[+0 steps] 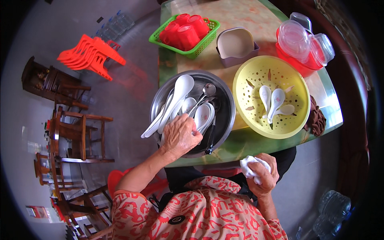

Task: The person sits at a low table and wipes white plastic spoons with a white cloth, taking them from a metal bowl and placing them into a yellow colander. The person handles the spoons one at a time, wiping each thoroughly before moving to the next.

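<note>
A round stainless steel basin (230, 120) holds white ladles (183, 85), stacked white soup spoons (203, 115) and metal spoons (209, 89). My left hand (182, 132) reaches over its near side, fingers bent down among the spoon handles; whether it grips one is hidden. My right hand (264, 174) is closed around a bunched white cloth (255, 168) just off the table's near edge. To the right of the basin, a yellow plastic colander (243, 118) contains several white soup spoons (277, 99), some with a floral mark.
Behind the basin are a green plastic basket (195, 53) of red mugs (188, 36) and a purplish container (237, 60). A red tub (300, 67) with clear plastic bowls (293, 39) stands at the back right. A brown cloth (316, 120) lies beside the colander on the marbled table (240, 150).
</note>
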Demonstrator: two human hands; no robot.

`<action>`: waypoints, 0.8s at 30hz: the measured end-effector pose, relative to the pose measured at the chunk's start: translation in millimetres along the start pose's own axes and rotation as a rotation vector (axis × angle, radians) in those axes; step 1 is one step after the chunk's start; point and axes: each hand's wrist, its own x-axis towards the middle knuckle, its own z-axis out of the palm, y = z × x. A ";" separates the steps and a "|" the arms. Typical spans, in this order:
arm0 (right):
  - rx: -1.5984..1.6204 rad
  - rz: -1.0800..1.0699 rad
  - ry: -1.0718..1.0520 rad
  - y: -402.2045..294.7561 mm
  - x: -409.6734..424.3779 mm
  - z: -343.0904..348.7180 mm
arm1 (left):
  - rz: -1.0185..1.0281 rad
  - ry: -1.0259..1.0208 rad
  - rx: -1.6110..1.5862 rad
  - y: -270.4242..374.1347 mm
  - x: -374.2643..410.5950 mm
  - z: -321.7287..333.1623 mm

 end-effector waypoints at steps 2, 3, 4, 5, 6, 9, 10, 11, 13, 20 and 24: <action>0.002 0.009 0.008 1.6 -2.3 -0.7 | 0.037 0.059 0.090 4.0 -2.1 1.8; 0.007 0.015 0.009 2.0 -3.1 -1.1 | 0.051 0.087 0.135 5.8 -3.9 1.6; 0.012 0.022 0.010 2.4 -3.6 -1.5 | 0.095 0.109 0.172 7.0 -5.3 -1.0; 0.017 0.028 0.011 2.8 -4.1 -1.7 | 0.153 0.124 0.217 6.8 -6.2 -1.8; 0.013 0.030 0.011 3.6 -4.7 -1.9 | 0.211 0.138 0.263 6.2 -7.1 -2.4; 0.012 0.032 0.005 4.7 -5.2 -1.7 | 0.243 0.173 0.301 8.4 -7.9 -9.2; 0.018 0.031 -0.002 4.7 -3.6 -1.4 | 0.199 0.157 0.286 9.4 -8.5 -11.4; 0.025 0.030 -0.010 4.6 -2.8 -0.8 | 0.156 0.141 0.271 10.3 -9.1 -13.5; 0.036 0.029 -0.011 4.9 -2.8 0.4 | 0.017 -0.064 0.181 11.6 -10.6 -21.7; 0.044 0.042 -0.014 3.1 -3.7 1.6 | -0.199 -0.199 -0.336 -8.1 -8.7 -28.2; 0.038 0.044 -0.008 -0.2 -2.1 3.9 | -0.348 -0.280 -0.767 -34.7 -8.5 -14.2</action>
